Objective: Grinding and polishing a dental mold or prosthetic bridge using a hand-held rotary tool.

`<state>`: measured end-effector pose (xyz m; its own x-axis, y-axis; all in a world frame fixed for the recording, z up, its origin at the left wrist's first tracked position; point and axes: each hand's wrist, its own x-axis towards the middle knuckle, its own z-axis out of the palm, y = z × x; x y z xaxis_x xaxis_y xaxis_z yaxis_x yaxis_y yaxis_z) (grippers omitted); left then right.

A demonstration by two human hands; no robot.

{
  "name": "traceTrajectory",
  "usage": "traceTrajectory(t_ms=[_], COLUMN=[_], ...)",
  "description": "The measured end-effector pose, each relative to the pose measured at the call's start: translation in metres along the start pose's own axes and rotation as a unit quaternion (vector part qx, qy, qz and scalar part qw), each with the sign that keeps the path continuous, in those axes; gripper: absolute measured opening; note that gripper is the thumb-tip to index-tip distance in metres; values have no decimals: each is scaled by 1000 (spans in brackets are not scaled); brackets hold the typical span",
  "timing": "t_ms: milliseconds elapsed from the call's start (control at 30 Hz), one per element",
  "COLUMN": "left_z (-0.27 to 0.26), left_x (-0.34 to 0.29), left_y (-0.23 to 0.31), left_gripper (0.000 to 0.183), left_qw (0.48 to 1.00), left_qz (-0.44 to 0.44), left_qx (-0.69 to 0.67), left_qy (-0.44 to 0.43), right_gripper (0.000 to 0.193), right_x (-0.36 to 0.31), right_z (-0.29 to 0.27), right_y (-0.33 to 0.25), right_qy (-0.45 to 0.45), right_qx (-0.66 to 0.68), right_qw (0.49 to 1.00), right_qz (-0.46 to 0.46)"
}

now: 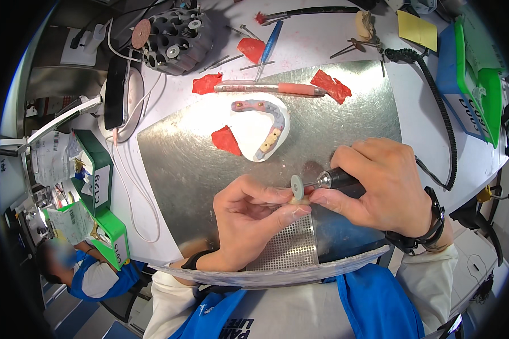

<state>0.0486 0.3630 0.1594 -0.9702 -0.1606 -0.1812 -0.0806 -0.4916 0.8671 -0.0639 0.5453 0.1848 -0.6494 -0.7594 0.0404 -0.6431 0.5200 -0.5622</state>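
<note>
My right hand (387, 183) grips a black rotary handpiece (343, 178) whose metal collet points left. A thin shank carries a pale green grinding disc (297, 186). In my left hand (246, 212), thumb and fingers pinch a small tooth-coloured dental piece (301, 200), mostly hidden by the fingertips. The disc stands right against the piece, though whether they touch I cannot tell. My right thumb is close to my left fingertips. Beyond the hands, a white plaster dental model (249, 134) lies on a metal plate (181, 164), bearing grey-pink gum and several cream teeth.
Red wax pieces (227, 140) and a pink-and-clear pen (277, 88) lie around the model. A grey bur holder (178, 45) stands far left. A coiled black cord (444, 121) and green-blue bins (464, 85) are at right. A perforated grille (291, 246) sits beneath my hands.
</note>
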Motion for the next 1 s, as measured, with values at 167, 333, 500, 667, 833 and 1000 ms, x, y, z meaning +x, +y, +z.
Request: traceTrajectory(t_ms=[167,333,500,667,833,1000], left_z=[1,0,0,0,-1,-1], left_x=[0,-1,0,0,0,3], left_y=[1,1,0,-1,-1,-4], left_gripper=[19,19,19,19,20,21], left_qw=[1000,1000,1000,1000,1000,997], left_qz=[-6,-9,-6,0,-9,-25], left_qx=[-8,3,4,-1,-4,-63], left_qy=[6,2,1,0,3,-43], right_gripper=[43,43,44,44,42,31], right_x=[0,0,0,0,0,0], right_z=[0,0,0,0,-3,-7], right_y=[0,0,-1,0,1,1], right_qy=[5,0,-2,-3,-3,39], right_qx=[-4,-10,-18,-19,-13,88], right_qw=[1000,1000,1000,1000,1000,995], right_qz=[-5,-3,3,5,4,-2])
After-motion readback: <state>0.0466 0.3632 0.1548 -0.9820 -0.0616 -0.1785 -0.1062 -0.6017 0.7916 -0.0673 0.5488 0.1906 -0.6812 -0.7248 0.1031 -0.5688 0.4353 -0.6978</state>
